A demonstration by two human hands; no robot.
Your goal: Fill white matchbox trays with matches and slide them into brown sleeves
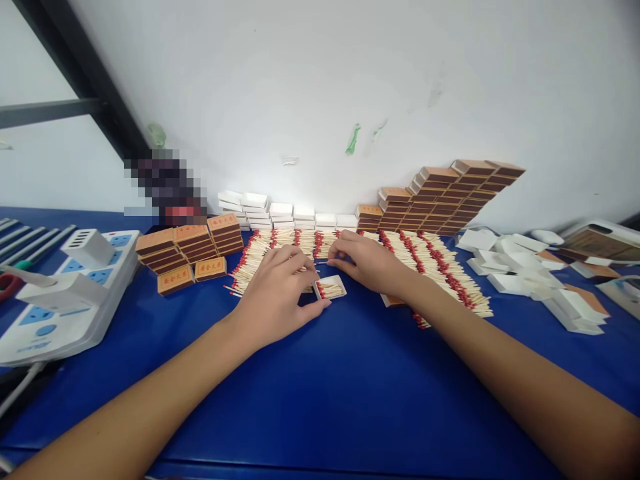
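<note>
A small white matchbox tray lies on the blue tabletop, with red-tipped matches inside it. My left hand grips its left end between thumb and fingers. Just behind the tray, my right hand is closed in a pinch, and a single matchstick pokes out to the left of the fingertips. Rows of loose matches spread behind and beside both hands, their red heads forming bands. Beneath my right wrist, another box piece is partly hidden.
Filled-looking matchboxes are stacked at left, and a taller stepped stack stands against the wall at right. White trays line the wall. Loose trays lie in a heap at right. A power strip occupies the left side.
</note>
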